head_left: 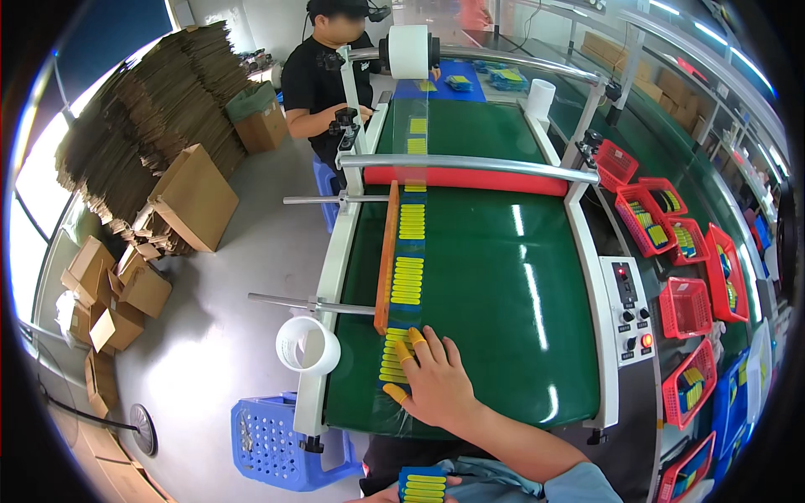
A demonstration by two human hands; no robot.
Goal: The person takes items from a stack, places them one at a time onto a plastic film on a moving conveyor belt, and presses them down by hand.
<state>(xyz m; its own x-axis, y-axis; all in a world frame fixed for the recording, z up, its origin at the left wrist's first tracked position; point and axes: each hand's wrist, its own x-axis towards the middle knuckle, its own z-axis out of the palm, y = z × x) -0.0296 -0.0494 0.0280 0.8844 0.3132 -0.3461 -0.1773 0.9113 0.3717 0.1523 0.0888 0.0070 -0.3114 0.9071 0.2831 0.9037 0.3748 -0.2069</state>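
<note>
My right hand (440, 381) reaches over the green conveyor belt (495, 327), yellow finger cots on its thumb and two fingers. Its fingers are spread, the tips touching a blue card with yellow strips (394, 356) at the near end of a row. Farther along the orange guide bar (386, 260) lie more such cards (408, 281), one behind another under clear film. Low in the picture, close to my body, my left hand (453, 493) is closed on a stack of the same cards (422, 484); most of that hand is hidden or out of frame.
A red roller (478, 180) and metal bars cross the belt, below a white film roll (409, 52). At right are a control box (629, 310) and several red baskets (685, 308). A blue stool (277, 440) stands left. Another person (314, 84) works beyond the frame.
</note>
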